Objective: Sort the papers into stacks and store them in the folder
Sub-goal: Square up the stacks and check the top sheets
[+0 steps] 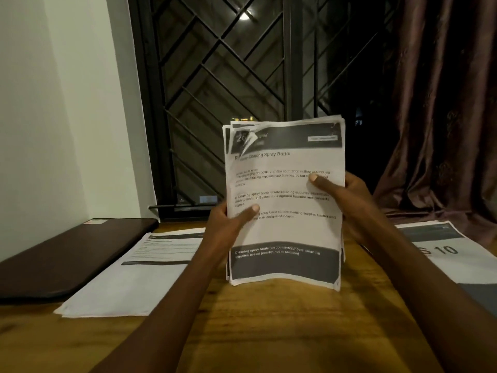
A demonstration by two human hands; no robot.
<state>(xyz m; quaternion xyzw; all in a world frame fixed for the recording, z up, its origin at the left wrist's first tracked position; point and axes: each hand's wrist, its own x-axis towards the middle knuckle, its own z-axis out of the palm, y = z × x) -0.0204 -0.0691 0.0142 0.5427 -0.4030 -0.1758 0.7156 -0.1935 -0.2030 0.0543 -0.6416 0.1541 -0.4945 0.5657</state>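
Left hand [228,224], right hand [347,200] fingers [317,181] clamp printed white paper sheaf [285,232]; I judge midway: left printed pile [139,278], right printed pile [457,254] flank fingers; dark brown flat folder [67,254] unfilled.

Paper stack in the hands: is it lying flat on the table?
No, the left hand and right hand hold the paper stack upright, its printed face toward the camera, over the wooden table.

I'm counting three lots of papers here: one bundle [285,232] being held up, plus one left stack [139,278] and one right stack [443,254] lying flat. One dark folder [67,257] is sitting there too. Two hands are showing, left hand [228,224] and right hand [349,200]. One tabletop [255,319], one curtain [443,103], one barred window [228,90].
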